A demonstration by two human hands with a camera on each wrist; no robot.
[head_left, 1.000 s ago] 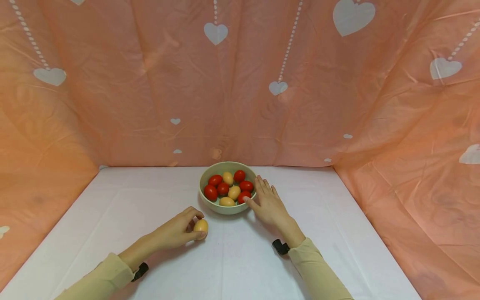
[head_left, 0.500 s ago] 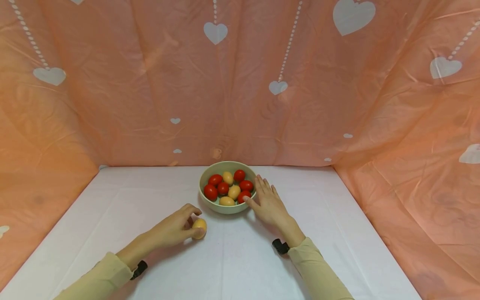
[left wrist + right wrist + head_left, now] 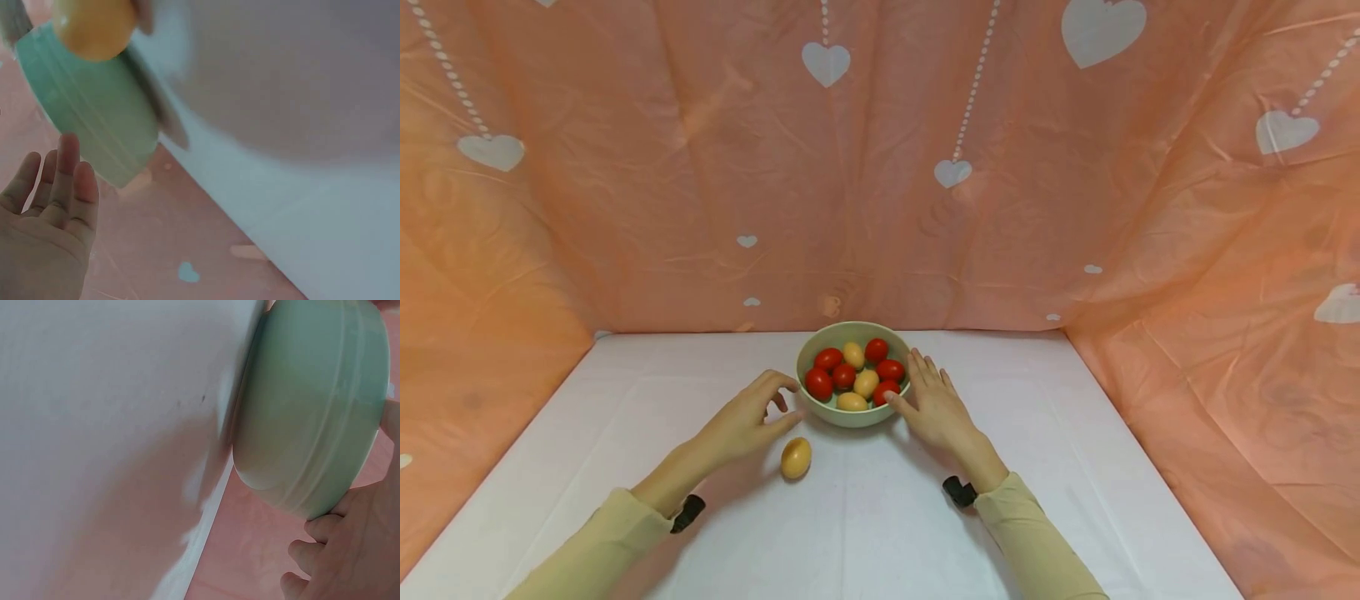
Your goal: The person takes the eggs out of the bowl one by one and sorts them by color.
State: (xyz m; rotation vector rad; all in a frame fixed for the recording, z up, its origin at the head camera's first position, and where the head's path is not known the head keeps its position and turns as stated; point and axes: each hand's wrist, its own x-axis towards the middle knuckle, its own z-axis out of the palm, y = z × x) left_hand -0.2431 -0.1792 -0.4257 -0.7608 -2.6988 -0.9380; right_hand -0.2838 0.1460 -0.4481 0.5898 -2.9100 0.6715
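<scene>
A tan egg (image 3: 796, 458) lies on the white table in front of the bowl, with no fingers around it. Just behind and left of it, my left hand (image 3: 737, 425) is held with thumb and fingers apart, holding nothing. Its fingertips are near the left side of a pale green bowl (image 3: 852, 419); whether they touch it I cannot tell. Inside the bowl are several red tomatoes (image 3: 818, 384) and 3 tan eggs (image 3: 852, 402). My right hand (image 3: 936, 412) rests against the bowl's right side with fairly straight fingers, its thumb at the rim.
The table (image 3: 880, 533) is covered with a white cloth. An orange curtain (image 3: 880, 208) with white hearts stands behind it and along both sides. The bowl sits close to the table's back edge.
My left hand has let go of the egg, which it set down on the table, and has moved up toward the bowl with its fingers spread. The right hand stays at the bowl.
</scene>
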